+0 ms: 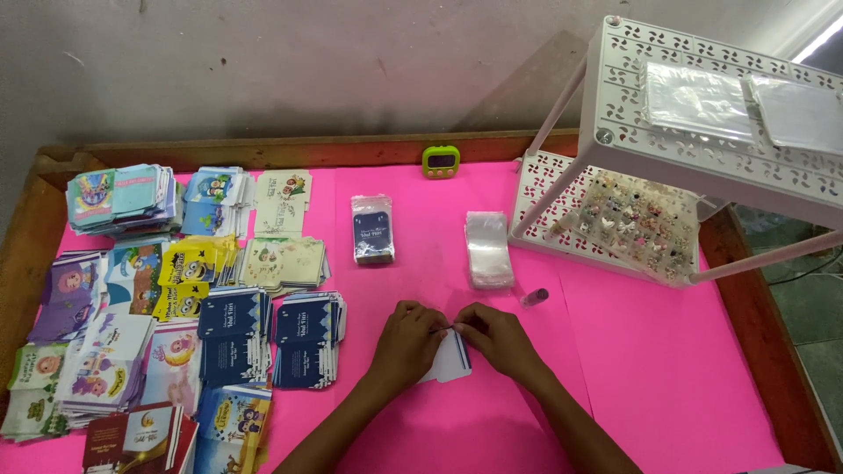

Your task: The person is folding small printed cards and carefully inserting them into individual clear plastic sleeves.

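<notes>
At lower centre of the frame, our left hand (pixel 406 338) and right hand (pixel 499 338) both pinch a small white card (pixel 452 360) above the pink table (pixel 615 369); with such a light grip, it may slip.

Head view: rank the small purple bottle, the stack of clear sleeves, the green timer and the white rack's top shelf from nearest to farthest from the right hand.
From the right hand:
1. Small purple bottle, just beyond, slightly right.
2. Stack of clear sleeves, straight ahead.
3. Green timer, at the far table edge.
4. Top shelf of the white rack, far right, raised.
</notes>
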